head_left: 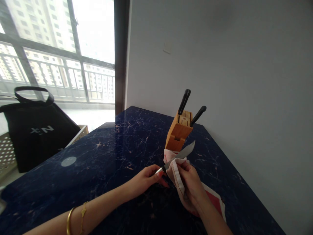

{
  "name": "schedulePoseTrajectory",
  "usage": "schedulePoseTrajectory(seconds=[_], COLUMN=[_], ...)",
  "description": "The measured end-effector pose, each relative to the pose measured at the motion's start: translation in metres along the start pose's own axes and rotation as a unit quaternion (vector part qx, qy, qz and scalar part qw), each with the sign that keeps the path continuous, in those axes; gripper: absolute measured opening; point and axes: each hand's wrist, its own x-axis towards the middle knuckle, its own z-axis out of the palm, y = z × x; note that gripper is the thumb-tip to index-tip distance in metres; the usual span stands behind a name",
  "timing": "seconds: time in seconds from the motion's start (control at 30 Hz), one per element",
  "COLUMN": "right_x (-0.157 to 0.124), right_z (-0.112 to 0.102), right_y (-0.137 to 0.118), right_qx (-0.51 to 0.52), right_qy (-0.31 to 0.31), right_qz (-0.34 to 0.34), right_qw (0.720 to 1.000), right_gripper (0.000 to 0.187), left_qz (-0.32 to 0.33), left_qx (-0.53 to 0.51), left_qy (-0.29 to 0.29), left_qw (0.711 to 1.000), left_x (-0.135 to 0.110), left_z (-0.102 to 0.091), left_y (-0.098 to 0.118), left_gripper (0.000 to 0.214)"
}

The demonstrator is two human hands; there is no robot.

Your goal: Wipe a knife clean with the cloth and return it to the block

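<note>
My left hand [154,175] grips the handle of a kitchen knife [186,150], whose blade points up and to the right, away from me. In my right hand [192,179] is a white and red cloth [178,182], folded about the lower part of the blade. Part of the cloth hangs below and behind my right wrist. Just beyond the blade stands a wooden knife block [176,132]. Two black-handled knives sit in it: one black handle [184,101] rises at the left, another black handle [198,116] leans right.
All this is on a dark blue marbled table [110,156], with a pale round spot [68,161] at its left. A black bag [39,130] rests beside the table by a perforated light basket [7,150]. A grey wall [232,81] borders the right side; windows are at left.
</note>
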Motion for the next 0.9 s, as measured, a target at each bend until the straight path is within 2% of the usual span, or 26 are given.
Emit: schedulePoseTrajectory(seconds=[0.47, 0.6, 0.77, 0.9], right_x=[0.0, -0.001, -0.004, -0.01], right_z=[-0.001, -0.001, 0.005, 0.016], right_y=[-0.003, -0.005, -0.003, 0.004], right_qx=[0.006, 0.003, 0.016, 0.004], right_qy=[0.007, 0.026, 0.007, -0.03], right_qz=[0.002, -0.001, 0.01, 0.019], right_qw=[1.0, 1.0, 1.0, 0.999], right_gripper=[0.026, 0.025, 0.024, 0.026], left_qz=[0.012, 0.006, 0.023, -0.006], left_qx=[0.027, 0.044, 0.151, 0.205], left_qy=[0.0, 0.004, 0.019, 0.032], left_qw=[1.0, 0.999, 0.988, 0.978], left_x=[-0.001, -0.002, -0.005, -0.006], left_z=[0.0, 0.001, 0.003, 0.003], left_y=[0.0, 0.004, 0.003, -0.002], left_gripper=[0.04, 0.041, 0.034, 0.031])
